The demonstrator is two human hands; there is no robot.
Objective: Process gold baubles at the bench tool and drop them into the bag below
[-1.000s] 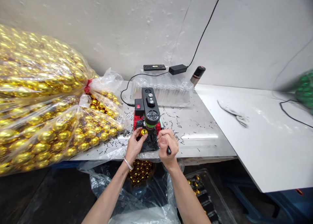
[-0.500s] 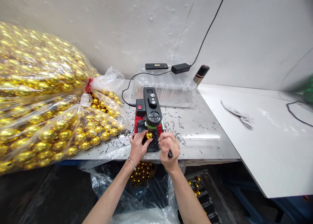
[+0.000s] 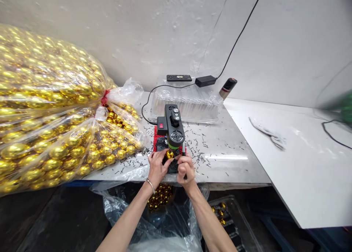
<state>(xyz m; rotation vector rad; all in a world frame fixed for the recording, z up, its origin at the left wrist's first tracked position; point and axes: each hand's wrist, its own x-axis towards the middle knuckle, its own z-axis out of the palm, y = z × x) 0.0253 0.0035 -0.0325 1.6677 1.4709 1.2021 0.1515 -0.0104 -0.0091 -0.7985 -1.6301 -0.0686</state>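
A black bench machine (image 3: 175, 129) with a red switch stands on a red and black mat (image 3: 155, 140) near the metal table's front edge. Beneath its head sits a shiny gold ball (image 3: 169, 154). My left hand (image 3: 158, 167) pinches this ball from the left between thumb and fingers; a bracelet is on the wrist. At the right of the machine, my right hand (image 3: 186, 170) is wrapped round the black grip of a lever (image 3: 183, 148). The lower end of the grip shows under the fist.
Large clear bags of gold balls (image 3: 55, 134) fill the left. Behind the machine lie clear plastic trays (image 3: 189, 105) with a power adapter (image 3: 205, 81). Black scraps litter the metal table (image 3: 233, 171). Gloves (image 3: 268, 132) lie at right. More gold balls (image 3: 161, 197) are below the edge.
My right hand has come in left and closer to the machine with the lever. My left hand still holds the ball. The whole view has shifted slightly.
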